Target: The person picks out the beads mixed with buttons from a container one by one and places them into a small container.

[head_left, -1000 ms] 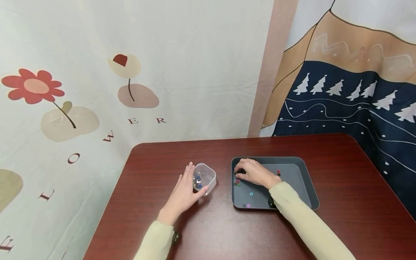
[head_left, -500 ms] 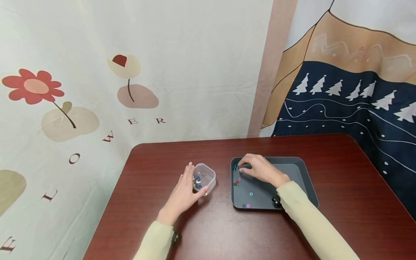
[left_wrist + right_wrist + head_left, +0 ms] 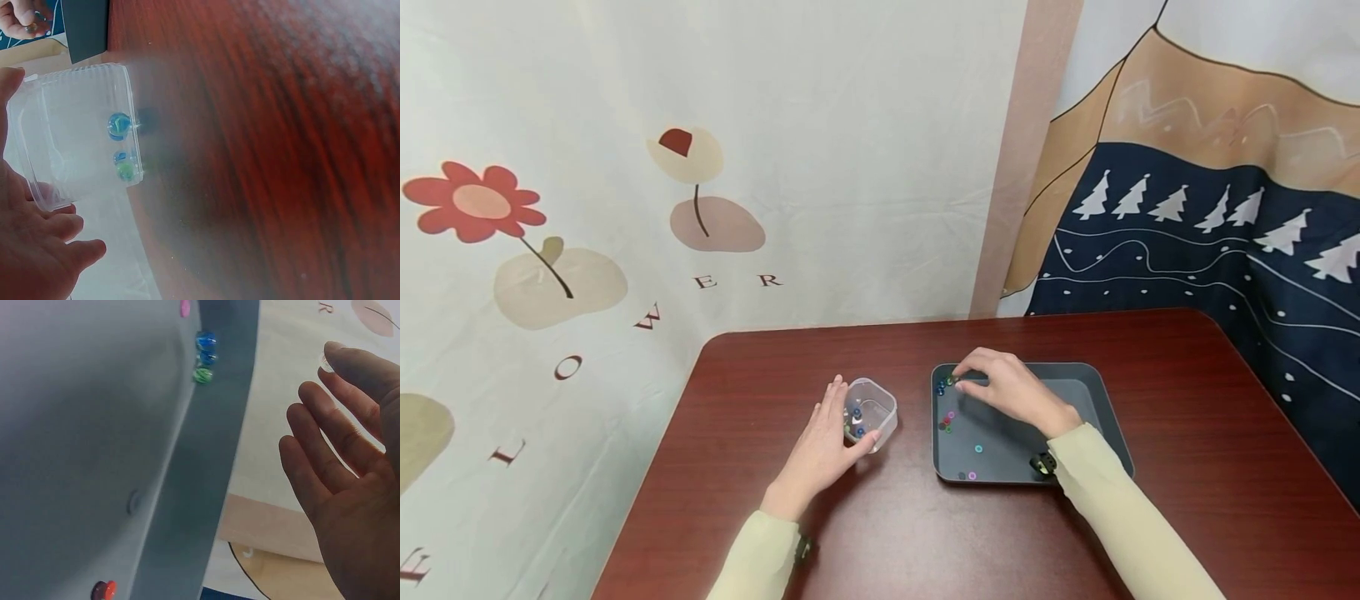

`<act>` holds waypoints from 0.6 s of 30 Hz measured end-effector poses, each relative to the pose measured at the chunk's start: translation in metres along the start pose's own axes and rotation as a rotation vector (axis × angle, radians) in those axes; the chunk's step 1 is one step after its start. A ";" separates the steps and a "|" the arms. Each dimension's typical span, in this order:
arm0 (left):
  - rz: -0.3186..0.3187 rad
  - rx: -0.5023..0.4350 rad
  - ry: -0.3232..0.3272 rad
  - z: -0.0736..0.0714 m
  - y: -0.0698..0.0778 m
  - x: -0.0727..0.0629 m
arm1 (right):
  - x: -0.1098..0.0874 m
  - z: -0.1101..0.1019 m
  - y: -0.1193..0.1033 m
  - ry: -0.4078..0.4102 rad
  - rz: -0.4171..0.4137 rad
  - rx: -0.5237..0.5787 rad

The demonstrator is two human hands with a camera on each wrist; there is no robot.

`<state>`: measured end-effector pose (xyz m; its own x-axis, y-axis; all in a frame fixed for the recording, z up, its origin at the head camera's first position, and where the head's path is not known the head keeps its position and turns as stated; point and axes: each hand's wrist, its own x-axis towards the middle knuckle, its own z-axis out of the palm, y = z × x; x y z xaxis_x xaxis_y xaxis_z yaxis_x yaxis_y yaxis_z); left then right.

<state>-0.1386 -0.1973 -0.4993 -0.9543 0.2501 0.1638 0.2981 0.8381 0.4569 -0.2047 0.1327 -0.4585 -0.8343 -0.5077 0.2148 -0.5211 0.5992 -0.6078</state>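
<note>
Right hand [image 3: 1011,392] sat over the far-left corner of the grey tray [image 3: 1097,408], centre-right in the head view. Fingertips curled down toward a small cluster of marbles [image 3: 942,387] at that corner. The right wrist view showed a small clear marble [image 3: 325,362] pinched at the fingertips, upper right of the frame; other fingers loosely bent. Blue and green marbles [image 3: 204,357] lay against the tray wall, top centre of that view, and a red one [image 3: 104,590] at the bottom left.

Left hand [image 3: 822,446] held the side of a clear plastic container [image 3: 871,412], centre of the head view, just left of the tray. Fingers were straight along its wall and the thumb lay against its near side; no clenched grasp. The left wrist view showed a blue marble [image 3: 119,125] and a green one [image 3: 125,167] inside the container, left of frame.

More loose beads [image 3: 948,421] lay along the tray's left side and near edge. Both stood on a dark red wooden table [image 3: 1187,467]. Patterned cloth hung behind: flowers [image 3: 475,200] at upper left, white trees on navy [image 3: 1180,208] at upper right.
</note>
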 end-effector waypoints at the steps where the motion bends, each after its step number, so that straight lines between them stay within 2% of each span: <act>1: 0.002 0.000 0.001 0.000 0.000 0.000 | 0.000 -0.001 -0.001 0.012 -0.001 0.004; 8: 0.001 -0.005 -0.003 0.001 -0.001 0.000 | -0.002 -0.008 -0.005 0.087 -0.015 0.029; 18: 0.000 -0.001 -0.008 0.000 -0.001 0.000 | -0.003 -0.008 -0.022 0.181 -0.099 0.078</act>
<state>-0.1389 -0.1975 -0.4998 -0.9543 0.2543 0.1568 0.2984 0.8375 0.4579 -0.1918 0.1263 -0.4393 -0.8024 -0.4379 0.4055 -0.5921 0.4990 -0.6328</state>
